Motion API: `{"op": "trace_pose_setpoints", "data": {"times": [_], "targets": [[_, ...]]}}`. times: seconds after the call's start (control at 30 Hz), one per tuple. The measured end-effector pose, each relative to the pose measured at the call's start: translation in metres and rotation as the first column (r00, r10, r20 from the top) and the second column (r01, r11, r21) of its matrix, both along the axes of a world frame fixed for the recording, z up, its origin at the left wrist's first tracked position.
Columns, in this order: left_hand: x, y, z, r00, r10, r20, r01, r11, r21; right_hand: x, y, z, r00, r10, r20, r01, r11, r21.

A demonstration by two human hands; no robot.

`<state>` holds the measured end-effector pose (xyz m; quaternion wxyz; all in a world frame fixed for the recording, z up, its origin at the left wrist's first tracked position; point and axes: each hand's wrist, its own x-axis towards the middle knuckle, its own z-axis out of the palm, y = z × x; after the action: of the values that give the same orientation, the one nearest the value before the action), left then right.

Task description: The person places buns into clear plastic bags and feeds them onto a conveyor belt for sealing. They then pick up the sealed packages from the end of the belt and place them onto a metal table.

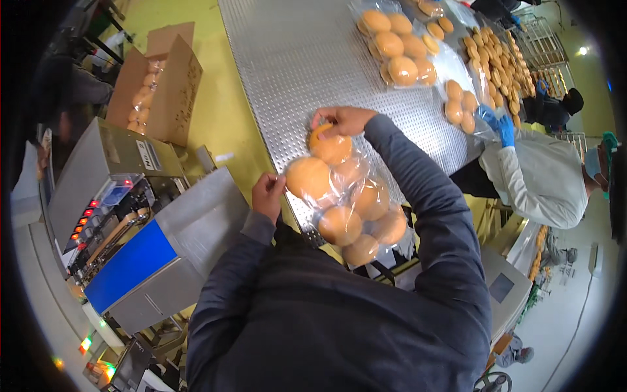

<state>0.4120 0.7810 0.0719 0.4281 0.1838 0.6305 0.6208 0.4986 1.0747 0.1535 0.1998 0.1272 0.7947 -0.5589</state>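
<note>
A clear plastic bag of round golden buns lies at the near edge of the perforated metal table, right in front of me. My right hand is bent over the bag's far end, its fingers closed on the film beside the top bun. At the bag's left side, my left hand is closed in a pinch at the plastic edge, close to a large bun. The film between my hands is hard to make out. Both hands are bare.
More bagged buns and loose buns lie farther along the table. A co-worker's blue-gloved hands hold another bag at right. To my left stand a metal machine with a blue panel and an open carton holding bagged buns.
</note>
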Motion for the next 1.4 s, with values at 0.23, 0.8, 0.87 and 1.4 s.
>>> {"op": "trace_pose_setpoints", "data": {"times": [0.23,0.8,0.87,1.4], "targets": [[-0.008,0.027,-0.005,0.977,0.147,0.153,-0.163,0.982,0.094,0.009,0.0,0.005,0.999,0.028,-0.028,-0.025,0.994,0.102],[-0.011,0.048,-0.03,0.949,0.263,-0.173,-0.267,0.964,-0.001,0.037,-0.039,-0.01,0.894,-0.439,-0.087,0.431,0.897,-0.098],[-0.01,0.048,-0.029,0.95,0.272,-0.156,-0.273,0.962,0.016,0.041,-0.037,-0.008,0.899,-0.417,-0.135,0.42,0.908,-0.005],[-0.017,0.056,-0.035,0.876,0.249,-0.414,-0.284,0.958,-0.024,0.079,-0.061,-0.054,0.655,-0.723,-0.222,0.743,0.669,0.012]]}}
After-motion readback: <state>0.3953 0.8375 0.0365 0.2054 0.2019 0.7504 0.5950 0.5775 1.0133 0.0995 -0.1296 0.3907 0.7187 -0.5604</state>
